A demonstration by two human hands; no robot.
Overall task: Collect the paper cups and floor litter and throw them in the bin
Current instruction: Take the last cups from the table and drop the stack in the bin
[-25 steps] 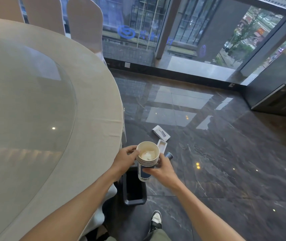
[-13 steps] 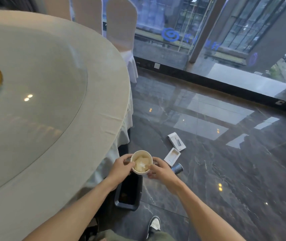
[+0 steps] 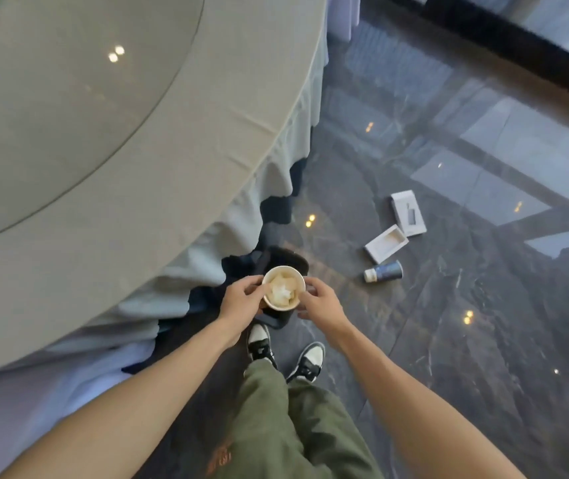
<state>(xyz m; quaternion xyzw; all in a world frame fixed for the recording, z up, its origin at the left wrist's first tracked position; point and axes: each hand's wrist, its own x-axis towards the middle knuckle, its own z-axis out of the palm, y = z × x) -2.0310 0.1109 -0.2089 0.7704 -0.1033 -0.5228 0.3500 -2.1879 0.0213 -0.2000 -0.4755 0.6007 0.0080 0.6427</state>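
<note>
I hold a stack of paper cups (image 3: 283, 288) with crumpled white paper inside, directly above a black bin (image 3: 278, 319) on the floor. My left hand (image 3: 241, 300) grips the stack's left side and my right hand (image 3: 321, 302) its right side. The bin is mostly hidden under the cups and hands. On the dark floor to the right lie a blue paper cup (image 3: 384, 271) on its side, an open white box tray (image 3: 386, 243) and a white box lid (image 3: 408, 212).
A large round table (image 3: 110, 140) with a grey cloth and glass top fills the left; its skirt hangs beside the bin. My two shoes (image 3: 283, 354) stand just behind the bin. Glossy dark marble floor (image 3: 483, 323) spreads to the right.
The view has tilted down and I have stepped closer; the cup stack has sunk lower over the bin. Both hands still hold it.
</note>
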